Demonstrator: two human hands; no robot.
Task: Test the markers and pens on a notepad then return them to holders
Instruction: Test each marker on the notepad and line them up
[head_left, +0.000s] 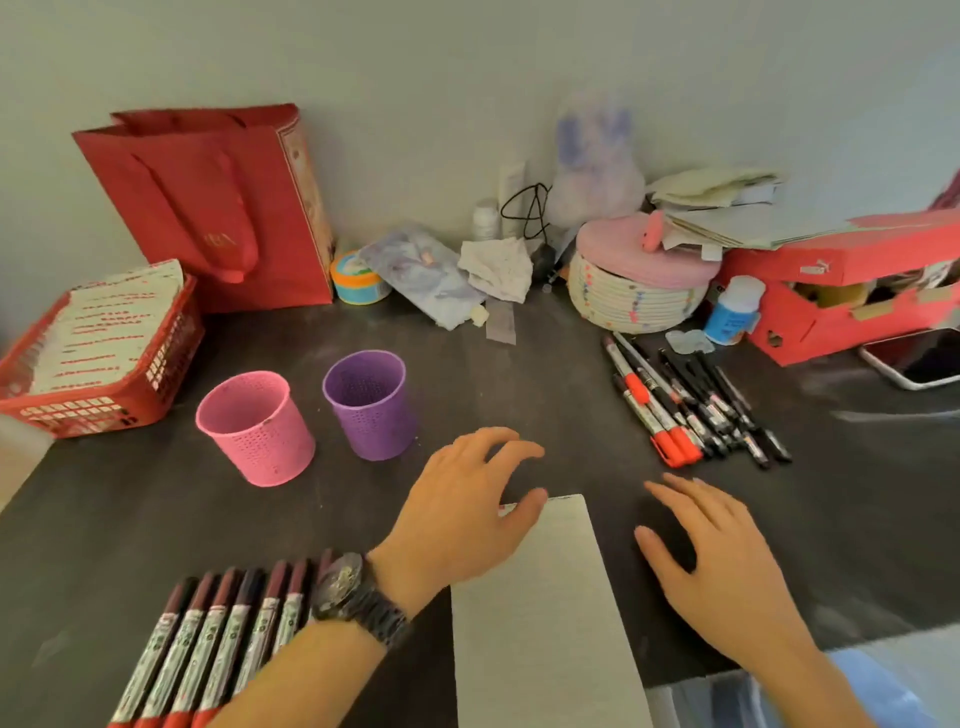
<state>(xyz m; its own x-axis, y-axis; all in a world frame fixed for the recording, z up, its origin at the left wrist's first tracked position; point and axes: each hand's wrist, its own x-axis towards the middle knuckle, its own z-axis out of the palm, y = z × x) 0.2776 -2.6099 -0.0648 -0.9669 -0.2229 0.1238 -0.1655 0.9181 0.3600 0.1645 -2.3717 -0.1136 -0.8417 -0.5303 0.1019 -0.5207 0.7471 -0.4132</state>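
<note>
Left hand (457, 519) loosely spread, holding nothing, thumb by the far left corner of the notepad (540, 623); right hand (727, 566) open and empty just right of it over the dark surface (156, 519), markers (218, 639) near left, pens (691, 405) far right, pink holder (257, 428) and purple holder (371, 405) far left.

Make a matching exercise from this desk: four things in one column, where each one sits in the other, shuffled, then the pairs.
1 pink holder
2 notepad
3 loose pens
4 red basket

a at the far left
b between left hand and right hand
c behind the right hand
d beside the purple holder

Pairs: 1-d, 2-b, 3-c, 4-a
</note>
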